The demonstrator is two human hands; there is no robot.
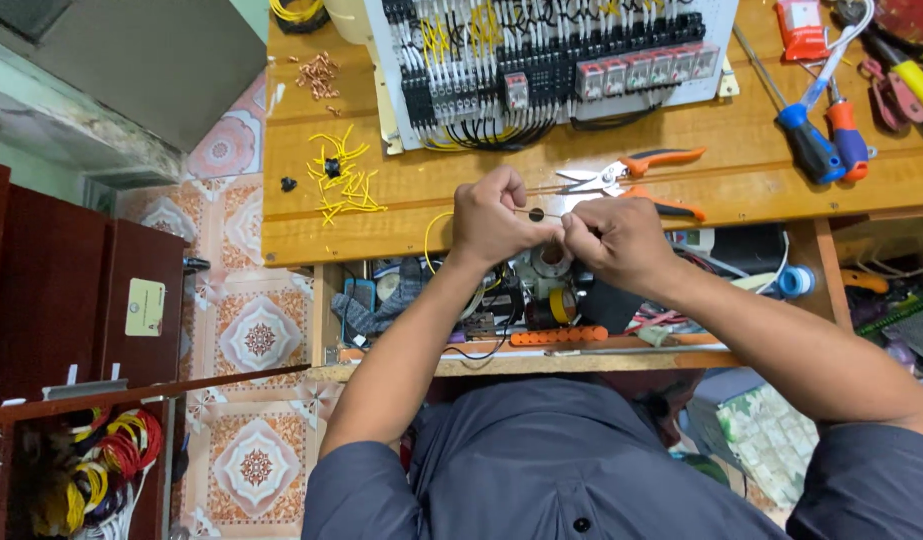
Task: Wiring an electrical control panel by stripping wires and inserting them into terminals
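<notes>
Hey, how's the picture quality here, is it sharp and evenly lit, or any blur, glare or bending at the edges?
Head view: bright, even light, soft shadows only. The left hand and right hand are fairly sharp. The thin yellow wire stays readable. Mild sheen on the wooden bench. Straight edges bow slightly near the frame borders.

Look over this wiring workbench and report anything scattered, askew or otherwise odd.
Yellow wire offcuts lie strewn on the wooden bench left of the hands, with loose copper terminals in a small heap behind them. The control panel sits slightly askew. Nothing looks damaged.
</notes>
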